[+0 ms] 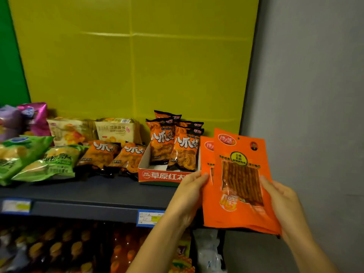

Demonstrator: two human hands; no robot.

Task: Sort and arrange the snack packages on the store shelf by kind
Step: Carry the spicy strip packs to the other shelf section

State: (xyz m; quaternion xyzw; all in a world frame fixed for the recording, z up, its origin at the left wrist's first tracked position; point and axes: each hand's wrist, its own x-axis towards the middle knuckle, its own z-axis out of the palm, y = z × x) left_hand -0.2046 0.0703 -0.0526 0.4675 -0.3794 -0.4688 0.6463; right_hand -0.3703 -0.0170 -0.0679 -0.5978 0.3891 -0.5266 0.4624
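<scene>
1. Several flat orange packets [239,180] sit fanned in a stack at the lower right of the frame, in front of the shelf edge [88,194], pinched between both hands. The left hand [190,191] has its fingers curled onto the stack's left edge; the right hand [279,196] grasps the right edge, thumb over the front.
2. They look thin, light and floppy, with glossy film that is probably slippery; the fan suggests they slide on each other. Holding both side edges, or squaring the stack and pinching low down, seems safest. A clear window shows reddish strips inside, likely bendable rather than brittle.
3. Writing on the orange packets is too blurred to read; a red oval logo and a small portrait sit at the top.
4. Centre of the frame: dark orange bags [174,146] marked "八爪烧" stand in a red-and-white carton [157,175] printed "草原红太", the rest hidden by the hand.
5. Left of centre, a cream pack [118,131] lies upside down, reading "Croissant".
6. Green chip bags [35,158] fill the left; their text is unclear.
</scene>
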